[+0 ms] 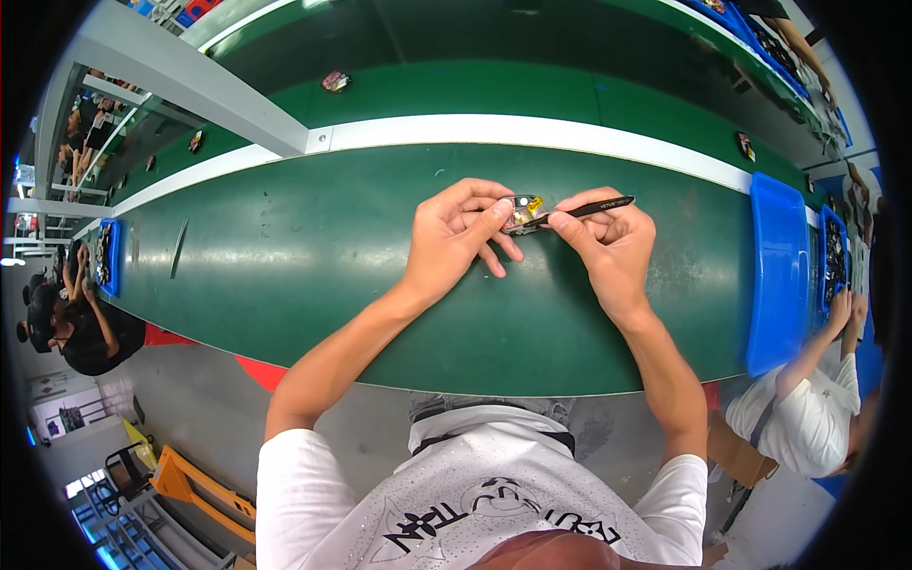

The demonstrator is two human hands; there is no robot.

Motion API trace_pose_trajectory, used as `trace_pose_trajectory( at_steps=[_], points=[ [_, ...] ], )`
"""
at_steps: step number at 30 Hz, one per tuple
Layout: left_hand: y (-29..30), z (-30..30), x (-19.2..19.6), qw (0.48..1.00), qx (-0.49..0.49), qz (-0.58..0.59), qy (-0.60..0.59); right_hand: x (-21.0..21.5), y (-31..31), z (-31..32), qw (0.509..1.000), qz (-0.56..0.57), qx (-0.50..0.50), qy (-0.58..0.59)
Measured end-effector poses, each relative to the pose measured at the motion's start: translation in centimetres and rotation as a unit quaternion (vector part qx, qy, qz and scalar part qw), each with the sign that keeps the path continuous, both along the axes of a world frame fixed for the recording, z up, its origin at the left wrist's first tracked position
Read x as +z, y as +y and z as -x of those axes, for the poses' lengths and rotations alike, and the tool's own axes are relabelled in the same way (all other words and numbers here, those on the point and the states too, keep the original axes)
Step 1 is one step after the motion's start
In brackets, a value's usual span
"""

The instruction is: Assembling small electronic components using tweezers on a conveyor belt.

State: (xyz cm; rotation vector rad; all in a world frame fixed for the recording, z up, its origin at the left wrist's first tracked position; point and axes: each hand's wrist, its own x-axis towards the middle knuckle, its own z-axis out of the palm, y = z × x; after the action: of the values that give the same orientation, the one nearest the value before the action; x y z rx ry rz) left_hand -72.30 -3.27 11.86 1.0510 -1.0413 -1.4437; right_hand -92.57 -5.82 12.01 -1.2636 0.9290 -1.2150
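Head view: pinching small gadget [523, 211] snugly in left hand [452, 228], probably for steadiness, while gripping black tweezers [596, 207] closely in right hand [613, 243], right of gadget.

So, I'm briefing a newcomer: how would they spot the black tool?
Over the middle of the green worktable, the left hand holds a small, yellow-patched device. In the right hand beside it is the black tool, angled toward that device. Unlike the device, it is long, slim and straight.
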Motion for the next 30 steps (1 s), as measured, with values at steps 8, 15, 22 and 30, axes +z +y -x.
trace_pose_trajectory(
  at_steps=[8,15,22,30],
  points=[
    [0.01,-0.16,0.1,0.999,-0.022,0.0,0.023,0.26,0.43,0.0,0.986,0.143,-0.024,0.078],
    [0.05,-0.14,-0.02,0.999,-0.015,0.02,0.023,0.06,0.58,-0.27,0.987,0.139,-0.032,0.077],
    [0.07,-0.21,0.13,1.0,-0.012,0.023,0.018,0.07,0.62,-0.3,0.986,0.142,-0.032,0.08],
    [0.11,-0.19,-0.08,0.999,-0.003,0.031,0.023,-0.1,0.62,-0.37,0.989,0.13,-0.028,0.07]
  ],
)
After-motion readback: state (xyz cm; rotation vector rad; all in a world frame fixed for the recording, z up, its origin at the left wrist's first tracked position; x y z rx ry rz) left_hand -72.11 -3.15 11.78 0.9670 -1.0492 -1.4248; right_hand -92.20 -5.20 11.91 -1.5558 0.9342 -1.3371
